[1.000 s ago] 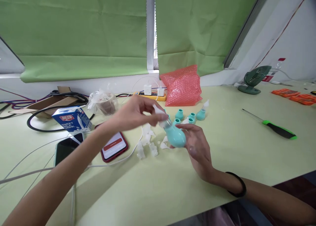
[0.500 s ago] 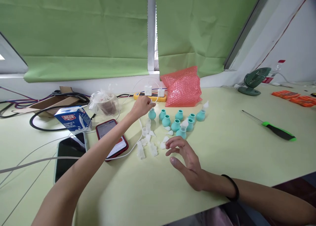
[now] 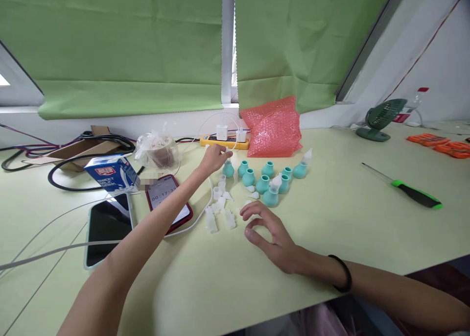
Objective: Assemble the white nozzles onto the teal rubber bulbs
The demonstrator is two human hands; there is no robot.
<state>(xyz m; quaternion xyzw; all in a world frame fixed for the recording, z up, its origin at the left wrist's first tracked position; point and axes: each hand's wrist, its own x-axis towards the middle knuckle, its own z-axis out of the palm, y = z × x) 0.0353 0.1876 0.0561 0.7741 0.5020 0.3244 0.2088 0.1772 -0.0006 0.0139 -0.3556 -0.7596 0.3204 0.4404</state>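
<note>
My left hand (image 3: 214, 158) reaches to the back of the group, its fingers pinched on a small white translucent tip over a teal rubber bulb (image 3: 228, 169); the fingers partly hide the tip. Above the near side of the table, my right hand (image 3: 273, 238) is open with curled, parted fingers and nothing in it. Several teal bulbs with open necks (image 3: 248, 178) stand upright between and beyond the hands. White pointed tips sit in two others, a front bulb (image 3: 270, 197) and a right-hand bulb (image 3: 300, 170). Loose translucent plastic pieces (image 3: 219, 203) lie left of my right hand.
Two phones lie at left, one red-cased (image 3: 183, 218) beneath my left forearm, the other dark-screened (image 3: 108, 228). Behind are a milk carton (image 3: 112, 172), bagged tape (image 3: 161, 152), a power strip (image 3: 211, 142) and red bubble wrap (image 3: 273, 130). A screwdriver (image 3: 414, 193) and fan (image 3: 382, 119) are right.
My right hand has shifted slightly left, its thumb and fingers drawn closer together. My left hand stays pinched at the same bulb. The whole view has shifted a little.
</note>
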